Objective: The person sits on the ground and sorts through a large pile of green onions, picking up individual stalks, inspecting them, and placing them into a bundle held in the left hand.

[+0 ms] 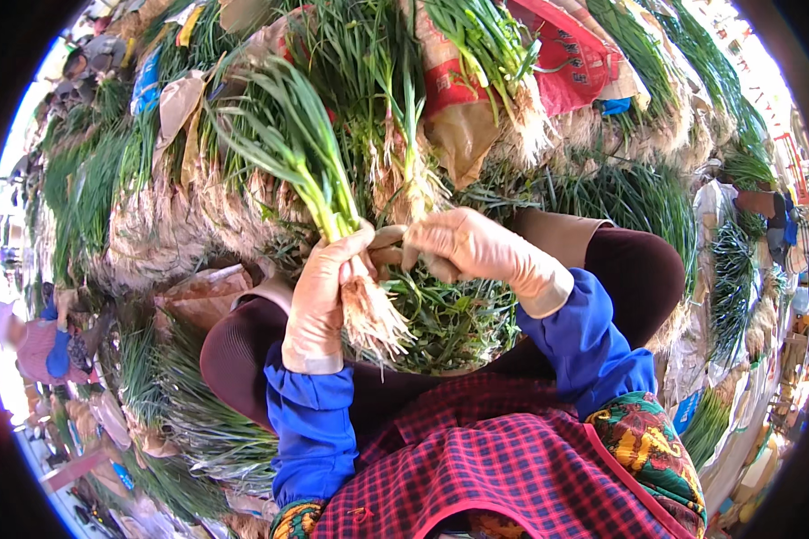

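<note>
My left hand (pixel 327 283), in a pale rubber glove, grips a small bunch of long-leaved green onion-type plants (pixel 310 182). The leaves point up and away from me. Below the fist hang the pale, stringy roots (pixel 374 316). My right hand (pixel 462 246), gloved the same way, is bent close beside the left fingertips. Whether anything is pinched in its fingers is hidden. Under both hands lies a heap of loose green leaves and trimmings (pixel 452 310) between my legs. Just beyond the hands, another small bunch (pixel 411 175) rests with its roots toward me.
Rooted green bundles (pixel 175 209) line the far left. A larger bunch (pixel 505 67) lies over a red and white woven sack (pixel 566 60) with printing. Green stacks (pixel 209 404) flank my left knee and others (pixel 627 195) my right. At far left is another person (pixel 50 343).
</note>
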{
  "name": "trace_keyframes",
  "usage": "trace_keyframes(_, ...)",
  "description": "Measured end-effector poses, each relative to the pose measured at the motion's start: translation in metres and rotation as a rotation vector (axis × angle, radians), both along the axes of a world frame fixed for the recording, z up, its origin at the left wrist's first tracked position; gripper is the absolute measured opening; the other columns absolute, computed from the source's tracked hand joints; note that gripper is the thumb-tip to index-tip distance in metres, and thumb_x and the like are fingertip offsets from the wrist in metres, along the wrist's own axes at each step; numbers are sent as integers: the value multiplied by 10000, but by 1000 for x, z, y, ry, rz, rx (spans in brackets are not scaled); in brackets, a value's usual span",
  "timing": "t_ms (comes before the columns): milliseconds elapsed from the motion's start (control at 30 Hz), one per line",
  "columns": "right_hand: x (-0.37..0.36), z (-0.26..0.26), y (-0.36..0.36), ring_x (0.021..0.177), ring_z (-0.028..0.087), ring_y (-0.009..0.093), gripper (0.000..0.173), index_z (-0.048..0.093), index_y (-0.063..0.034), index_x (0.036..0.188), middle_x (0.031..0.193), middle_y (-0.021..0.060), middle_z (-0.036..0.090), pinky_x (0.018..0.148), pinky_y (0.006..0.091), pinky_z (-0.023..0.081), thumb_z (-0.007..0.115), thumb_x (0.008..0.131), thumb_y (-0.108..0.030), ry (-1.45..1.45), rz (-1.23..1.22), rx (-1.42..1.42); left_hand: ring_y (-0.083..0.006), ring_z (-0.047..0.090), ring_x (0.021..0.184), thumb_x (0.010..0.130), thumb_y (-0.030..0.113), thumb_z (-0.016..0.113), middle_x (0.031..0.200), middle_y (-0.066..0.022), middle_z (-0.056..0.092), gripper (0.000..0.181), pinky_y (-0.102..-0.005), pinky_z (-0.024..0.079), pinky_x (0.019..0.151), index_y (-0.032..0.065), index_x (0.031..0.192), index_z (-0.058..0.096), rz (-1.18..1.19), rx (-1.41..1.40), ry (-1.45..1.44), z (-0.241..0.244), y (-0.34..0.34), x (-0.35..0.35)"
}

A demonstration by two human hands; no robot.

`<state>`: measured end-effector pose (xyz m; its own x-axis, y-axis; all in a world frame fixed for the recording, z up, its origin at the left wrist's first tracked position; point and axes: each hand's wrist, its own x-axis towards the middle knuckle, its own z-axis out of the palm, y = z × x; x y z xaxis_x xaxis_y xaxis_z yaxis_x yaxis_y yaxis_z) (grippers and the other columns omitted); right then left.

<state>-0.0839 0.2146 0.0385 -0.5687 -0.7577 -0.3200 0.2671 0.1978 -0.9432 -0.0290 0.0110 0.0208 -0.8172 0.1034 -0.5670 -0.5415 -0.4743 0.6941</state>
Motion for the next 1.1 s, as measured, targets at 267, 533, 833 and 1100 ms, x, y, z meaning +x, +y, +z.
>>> trace_keyframes(267, 26, -25, -26, 631, 613, 285, 284, 575, -35, 933, 683, 172, 598, 616, 381, 486, 474, 890, -297, 733, 309, 273, -186, 622, 704, 869, 142, 513, 921, -139, 638, 246, -261, 524, 585, -42, 1028, 553, 32, 166, -23, -7, 1, 8)
trace_keyframes(533, -8, -54, -31, 493, 471, 49, 310, 537, -45, 1097, 669, -22, 549, 433, 183, 380, 519, 895, -279, -204, -240, -232, -123, 552, 562, 870, 165, 526, 802, -88, 634, 171, -239, 457, 496, 5, 905, 573, 68, 105, -34, -3, 2, 8)
trace_keyframes(833, -32, -119, -28, 584, 566, 351, 156, 500, -26, 794, 681, 197, 568, 513, 379, 448, 557, 839, -163, 894, -771, 399, -106, 555, 560, 845, 118, 552, 713, -53, 605, 107, -227, 462, 493, 27, 898, 572, 75, 122, 35, -4, -4, 12)
trace_keyframes(1100, -12, -46, -30, 413, 430, 70, 335, 543, -39, 1113, 584, 23, 551, 402, 209, 345, 491, 914, -303, -211, -196, -158, -140, 514, 515, 852, 157, 539, 720, -55, 566, 160, -254, 434, 479, 27, 942, 520, 43, 286, 28, -15, -10, 7)
